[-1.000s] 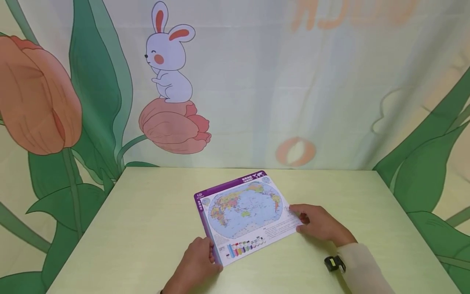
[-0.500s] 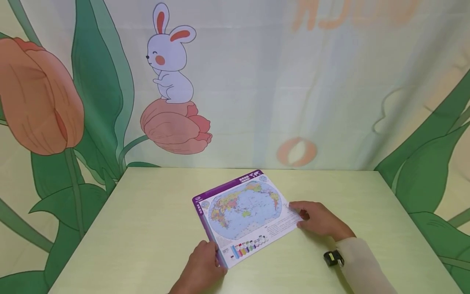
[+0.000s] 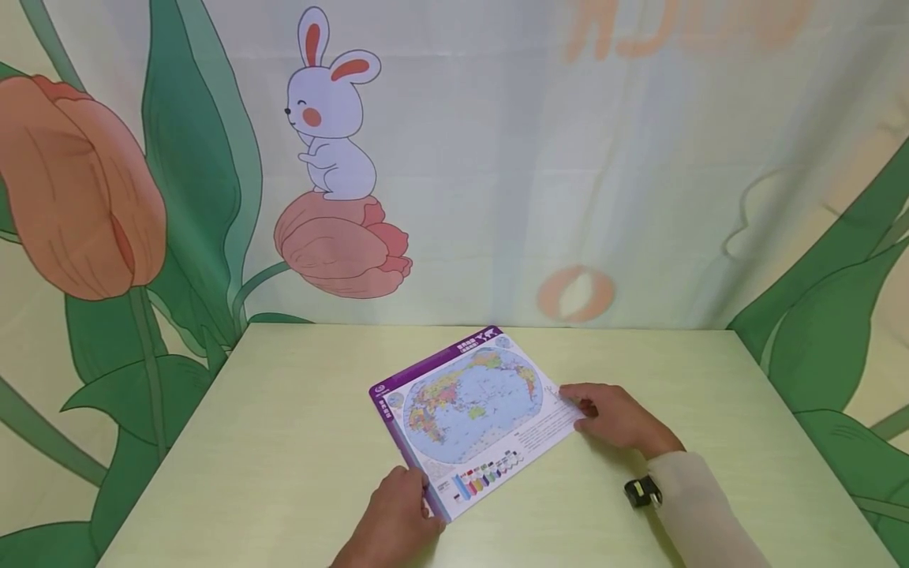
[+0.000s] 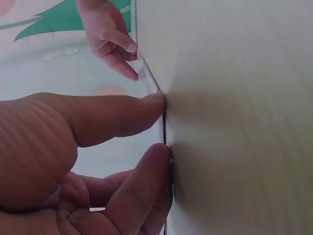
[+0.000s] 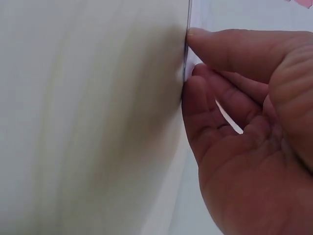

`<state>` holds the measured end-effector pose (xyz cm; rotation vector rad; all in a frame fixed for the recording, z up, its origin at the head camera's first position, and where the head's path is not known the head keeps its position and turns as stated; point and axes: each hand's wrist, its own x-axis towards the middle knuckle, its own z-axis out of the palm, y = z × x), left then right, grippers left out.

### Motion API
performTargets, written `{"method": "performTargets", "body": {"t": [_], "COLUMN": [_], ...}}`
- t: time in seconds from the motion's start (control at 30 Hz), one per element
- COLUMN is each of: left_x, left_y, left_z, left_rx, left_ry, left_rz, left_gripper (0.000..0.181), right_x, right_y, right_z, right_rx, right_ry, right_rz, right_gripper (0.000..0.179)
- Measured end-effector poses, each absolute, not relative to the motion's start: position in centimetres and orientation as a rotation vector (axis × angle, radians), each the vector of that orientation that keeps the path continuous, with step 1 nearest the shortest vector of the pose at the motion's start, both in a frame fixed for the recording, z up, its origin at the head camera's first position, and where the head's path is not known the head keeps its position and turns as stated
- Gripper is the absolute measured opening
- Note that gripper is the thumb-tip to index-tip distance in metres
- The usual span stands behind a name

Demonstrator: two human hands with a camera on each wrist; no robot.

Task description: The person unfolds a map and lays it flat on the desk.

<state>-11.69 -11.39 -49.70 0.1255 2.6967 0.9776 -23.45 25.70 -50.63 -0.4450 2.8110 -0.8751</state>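
Note:
A flat world map (image 3: 472, 406) with a purple border lies on the table, turned at a slant. At its near left corner, my left hand (image 3: 398, 509) grips the edge between thumb and curled fingers. My right hand (image 3: 616, 414) holds the right corner, thumb on the near edge and index finger on the right edge. In the left wrist view, the thumb (image 4: 132, 115) and fingertips meet the map's thin edge, low against the tabletop. The right wrist view has the thumb (image 5: 234, 46) and fingertips at the map's edge too.
The pale yellow-green table (image 3: 284, 418) extends around the map on all sides. Behind it hangs a curtain (image 3: 454, 158) printed with a rabbit, tulips and leaves. A small black device (image 3: 642, 492) sits at the right sleeve (image 3: 699, 505).
The map has turned counter-clockwise on the table. My left hand has moved right with the near left corner, while my right hand has shifted slightly away from me with the right corner.

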Motion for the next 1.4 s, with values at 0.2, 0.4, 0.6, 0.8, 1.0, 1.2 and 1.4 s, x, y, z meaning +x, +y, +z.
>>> {"method": "performTargets", "body": {"t": [0.2,0.4,0.6,0.8,1.0,1.2,1.4], "left_x": [-12.7,-14.8,-17.8,-20.8,-23.2,-24.5,-26.3], "left_y": [-13.0,-15.8,-17.9,-19.5,-20.3,-21.0,-21.5], "left_z": [-49.7,-49.4,-49.3,-49.8,-49.5,-49.2,-49.8], "left_rx": [0.153,0.27,0.191,0.141,0.104,0.068,0.09], "left_ry": [2.666,2.707,2.739,2.788,2.794,2.768,2.778], "left_rz": [1.002,1.071,1.114,1.102,1.074,1.087,1.042], "left_gripper": [0.039,0.031,0.028,0.029,0.028,0.034,0.038], "right_x": [-22.3,-19.4,-16.4,-14.1,-12.9,-12.0,-11.4], "right_y": [24.3,20.6,16.6,14.1,12.2,10.4,8.8], "right_z": [-50.2,-49.1,-48.6,-48.7,-48.5,-48.8,-49.1], "right_rx": [-0.308,-0.217,-0.261,-0.395,-0.562,-0.608,-0.695], "right_ry": [2.884,2.906,2.938,2.946,2.939,2.892,2.858], "right_rz": [-0.858,-0.863,-0.855,-0.831,-0.831,-0.823,-0.882], "right_gripper": [0.054,0.053,0.051,0.049,0.047,0.042,0.029]}}
